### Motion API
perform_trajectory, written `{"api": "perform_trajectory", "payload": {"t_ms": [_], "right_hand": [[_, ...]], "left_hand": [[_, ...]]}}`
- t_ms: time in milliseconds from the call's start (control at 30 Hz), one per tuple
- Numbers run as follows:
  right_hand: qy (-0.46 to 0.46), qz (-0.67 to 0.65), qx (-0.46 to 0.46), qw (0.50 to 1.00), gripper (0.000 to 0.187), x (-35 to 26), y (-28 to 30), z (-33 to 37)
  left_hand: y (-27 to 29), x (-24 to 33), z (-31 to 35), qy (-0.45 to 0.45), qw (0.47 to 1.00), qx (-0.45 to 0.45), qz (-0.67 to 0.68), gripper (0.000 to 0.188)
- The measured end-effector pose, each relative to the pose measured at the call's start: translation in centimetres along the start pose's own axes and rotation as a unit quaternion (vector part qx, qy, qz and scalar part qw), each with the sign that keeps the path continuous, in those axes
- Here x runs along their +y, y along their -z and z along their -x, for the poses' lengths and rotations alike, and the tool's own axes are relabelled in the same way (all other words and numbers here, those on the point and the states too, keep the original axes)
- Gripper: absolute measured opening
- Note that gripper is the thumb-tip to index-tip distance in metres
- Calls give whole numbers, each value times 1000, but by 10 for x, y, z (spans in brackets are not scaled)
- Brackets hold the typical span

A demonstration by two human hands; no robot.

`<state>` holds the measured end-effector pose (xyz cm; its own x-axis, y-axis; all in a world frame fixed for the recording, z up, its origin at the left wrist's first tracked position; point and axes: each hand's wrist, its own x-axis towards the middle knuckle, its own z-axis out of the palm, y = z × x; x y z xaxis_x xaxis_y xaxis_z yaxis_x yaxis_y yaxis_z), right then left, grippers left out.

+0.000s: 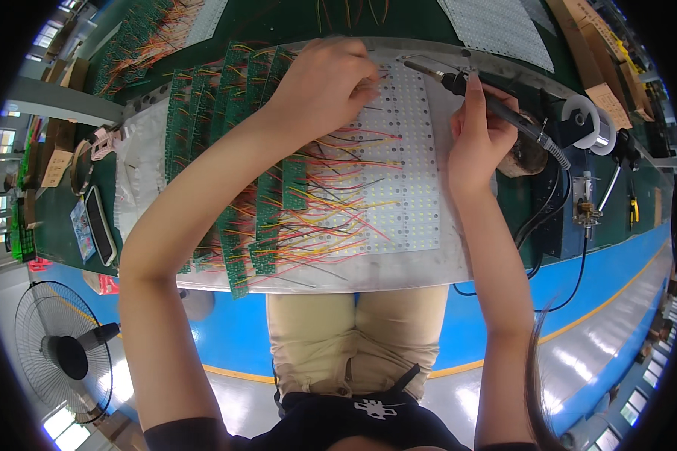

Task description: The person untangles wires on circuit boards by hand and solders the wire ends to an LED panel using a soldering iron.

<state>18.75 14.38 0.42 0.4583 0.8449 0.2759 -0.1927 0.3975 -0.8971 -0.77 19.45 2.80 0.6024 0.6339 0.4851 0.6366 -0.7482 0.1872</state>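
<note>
My right hand (480,139) is closed around a soldering iron (513,115), its tip pointing left over the upper part of a white panel (420,203) dotted with small components. A thin bent wire or tube runs beside the tip. My left hand (327,84) reaches across to the panel's upper left with its fingers pinched; what they hold is too small or hidden to make out. Under and beside my left arm lie overlapping strips of green circuit boards (267,218). Red, yellow and black wires (338,218) fan out from them over the panel.
A white spool (600,126) stands on a dark holder at the right, beside a brown round block (525,154) and cables. Another white panel (496,30) lies at the back. Two phone-like things (98,225) lie at the left. A fan (71,357) stands beyond the table's left front.
</note>
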Motion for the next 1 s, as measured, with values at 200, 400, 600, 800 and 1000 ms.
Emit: {"api": "perform_trajectory", "payload": {"t_ms": [200, 400, 600, 800, 1000], "right_hand": [[51, 15, 24, 998, 14, 0, -2, -4], [35, -1, 22, 999, 16, 2, 0, -4], [26, 9, 28, 999, 15, 6, 3, -5], [47, 28, 30, 998, 14, 7, 0, -6], [40, 28, 34, 998, 14, 6, -1, -4]], "left_hand": [[58, -4, 7, 111, 983, 1, 146, 15], [77, -2, 40, 85, 991, -74, 67, 17], [75, -2, 46, 80, 994, -75, 13, 19], [78, 5, 52, 76, 989, -128, 13, 15], [79, 8, 53, 74, 988, -133, 14, 17]]}}
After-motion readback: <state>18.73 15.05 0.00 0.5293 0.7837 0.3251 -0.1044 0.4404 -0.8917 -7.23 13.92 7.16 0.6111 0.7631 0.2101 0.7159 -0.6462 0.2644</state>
